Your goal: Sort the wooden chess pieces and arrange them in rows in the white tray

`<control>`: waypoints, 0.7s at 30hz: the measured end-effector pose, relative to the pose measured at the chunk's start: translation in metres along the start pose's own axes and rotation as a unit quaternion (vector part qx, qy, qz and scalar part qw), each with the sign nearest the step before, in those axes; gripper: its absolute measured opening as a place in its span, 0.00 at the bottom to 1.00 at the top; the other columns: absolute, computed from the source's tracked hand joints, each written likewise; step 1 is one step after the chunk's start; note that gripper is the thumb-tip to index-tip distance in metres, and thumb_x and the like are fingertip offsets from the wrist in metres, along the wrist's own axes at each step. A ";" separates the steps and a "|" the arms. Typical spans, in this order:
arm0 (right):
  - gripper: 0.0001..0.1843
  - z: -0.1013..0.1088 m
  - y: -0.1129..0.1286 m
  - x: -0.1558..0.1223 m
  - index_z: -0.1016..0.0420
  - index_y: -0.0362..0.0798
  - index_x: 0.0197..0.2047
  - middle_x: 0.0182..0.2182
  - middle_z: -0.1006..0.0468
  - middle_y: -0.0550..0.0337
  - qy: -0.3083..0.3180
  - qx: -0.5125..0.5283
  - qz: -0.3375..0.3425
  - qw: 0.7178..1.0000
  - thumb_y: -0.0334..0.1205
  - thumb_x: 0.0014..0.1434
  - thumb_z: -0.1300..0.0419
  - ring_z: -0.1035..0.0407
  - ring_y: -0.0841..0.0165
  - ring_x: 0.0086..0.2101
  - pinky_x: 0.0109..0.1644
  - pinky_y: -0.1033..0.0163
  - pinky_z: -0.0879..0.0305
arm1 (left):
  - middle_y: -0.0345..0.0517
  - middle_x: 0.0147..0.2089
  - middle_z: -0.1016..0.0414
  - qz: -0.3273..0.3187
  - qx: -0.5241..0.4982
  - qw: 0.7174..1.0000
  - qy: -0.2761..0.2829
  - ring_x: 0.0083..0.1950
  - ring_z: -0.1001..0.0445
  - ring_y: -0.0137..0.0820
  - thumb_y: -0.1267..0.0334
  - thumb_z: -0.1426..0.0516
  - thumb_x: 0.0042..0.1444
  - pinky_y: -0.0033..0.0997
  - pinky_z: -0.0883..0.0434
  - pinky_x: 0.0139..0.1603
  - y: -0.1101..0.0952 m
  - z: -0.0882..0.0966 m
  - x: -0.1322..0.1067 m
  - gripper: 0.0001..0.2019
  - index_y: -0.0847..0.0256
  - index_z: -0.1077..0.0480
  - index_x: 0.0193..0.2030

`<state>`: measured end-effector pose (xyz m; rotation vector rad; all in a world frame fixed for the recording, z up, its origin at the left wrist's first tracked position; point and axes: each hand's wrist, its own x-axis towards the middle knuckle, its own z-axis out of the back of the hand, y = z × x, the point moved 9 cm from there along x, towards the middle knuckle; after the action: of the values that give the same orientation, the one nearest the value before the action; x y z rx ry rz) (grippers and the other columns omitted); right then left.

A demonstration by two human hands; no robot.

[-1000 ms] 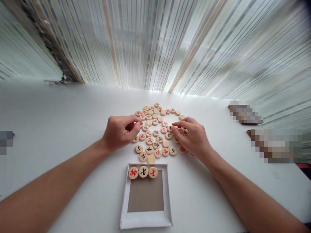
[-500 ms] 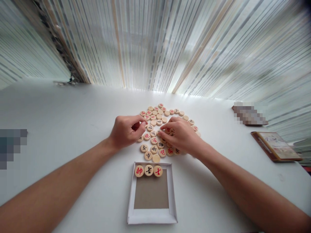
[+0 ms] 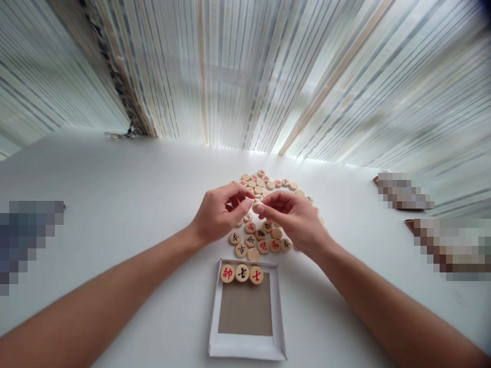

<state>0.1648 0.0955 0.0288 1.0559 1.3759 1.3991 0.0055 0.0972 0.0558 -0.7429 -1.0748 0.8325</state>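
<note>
My right hand [image 3: 293, 217] pinches a round wooden Chinese chess piece [image 3: 256, 207] between thumb and fingers, lifted over the others. Close on its left, my left hand [image 3: 224, 212] has thumb and forefinger drawn together, their tips at the piece's edge; whether they grip anything is hidden. Beneath and around both hands lie many loose Chinese chess pieces [image 3: 250, 240], some with red or black characters up, some blank side up. Nearer me is a shallow white box [image 3: 241, 348] with a grey-brown bottom. Along its far side sit three pieces [image 3: 242, 273] in a row, characters up: red, black, red.
Everything rests on a white table [image 3: 153, 204]. A striped string curtain [image 3: 230, 76] hangs along its far edge. Two flat brown-edged items [image 3: 401, 191], partly blurred out, lie at the right. A blurred dark object [image 3: 32, 235] is at the left.
The right hand has raised a chess piece from the group. My left hand has moved right, so both hands' fingertips now meet around it. The view has shifted slightly.
</note>
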 end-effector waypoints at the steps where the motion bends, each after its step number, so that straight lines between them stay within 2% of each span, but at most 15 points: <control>1: 0.18 -0.002 -0.002 0.001 0.19 0.48 0.35 0.30 0.17 0.61 0.001 0.056 -0.010 0.998 0.46 0.47 0.19 0.25 0.69 0.31 0.36 0.64 0.29 | 0.45 0.34 0.18 0.033 -0.052 0.998 0.012 0.30 0.23 0.27 0.62 0.38 0.64 0.23 0.27 0.29 0.004 -0.006 -0.001 0.09 0.66 0.20 0.44; 4: 0.17 -0.007 -0.008 0.003 0.17 0.48 0.36 0.32 0.16 0.61 0.008 0.151 -0.033 0.988 0.45 0.48 0.18 0.22 0.70 0.33 0.43 0.64 0.24 | 0.46 0.36 0.18 0.101 -0.162 0.981 0.027 0.30 0.21 0.28 0.58 0.34 0.63 0.21 0.26 0.23 0.012 -0.019 -0.004 0.12 0.65 0.20 0.47; 7: 0.14 -0.007 -0.013 0.004 0.15 0.49 0.36 0.34 0.15 0.61 0.011 0.178 -0.044 0.983 0.44 0.52 0.20 0.20 0.70 0.35 0.49 0.63 0.21 | 0.46 0.37 0.18 0.131 -0.211 0.968 0.027 0.27 0.22 0.28 0.58 0.31 0.59 0.24 0.23 0.20 0.019 -0.023 -0.006 0.14 0.66 0.18 0.46; 10: 0.13 -0.002 -0.017 0.002 0.15 0.49 0.36 0.34 0.14 0.61 0.007 0.161 -0.044 0.986 0.44 0.52 0.20 0.19 0.71 0.33 0.45 0.66 0.21 | 0.48 0.38 0.16 0.133 -0.215 0.967 0.018 0.26 0.22 0.27 0.60 0.29 0.58 0.25 0.19 0.24 0.022 -0.022 -0.007 0.13 0.67 0.17 0.45; 16: 0.12 0.003 -0.015 0.000 0.14 0.49 0.37 0.31 0.14 0.60 -0.008 0.116 -0.019 0.993 0.44 0.52 0.20 0.19 0.71 0.31 0.37 0.69 0.23 | 0.50 0.37 0.15 0.128 -0.233 0.964 0.006 0.32 0.17 0.31 0.64 0.30 0.59 0.26 0.16 0.29 0.018 -0.020 -0.007 0.10 0.66 0.14 0.45; 21: 0.13 0.002 -0.006 -0.002 0.13 0.49 0.35 0.30 0.14 0.60 -0.028 0.105 0.002 0.994 0.41 0.48 0.18 0.19 0.70 0.31 0.37 0.69 0.23 | 0.52 0.41 0.15 0.080 -0.221 0.972 -0.005 0.37 0.14 0.34 0.68 0.30 0.58 0.29 0.14 0.35 0.006 -0.015 -0.007 0.08 0.64 0.14 0.45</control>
<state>0.1675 0.0936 0.0224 1.2247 1.5047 1.2377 0.0169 0.0924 0.0427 -1.2140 -1.2374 0.7384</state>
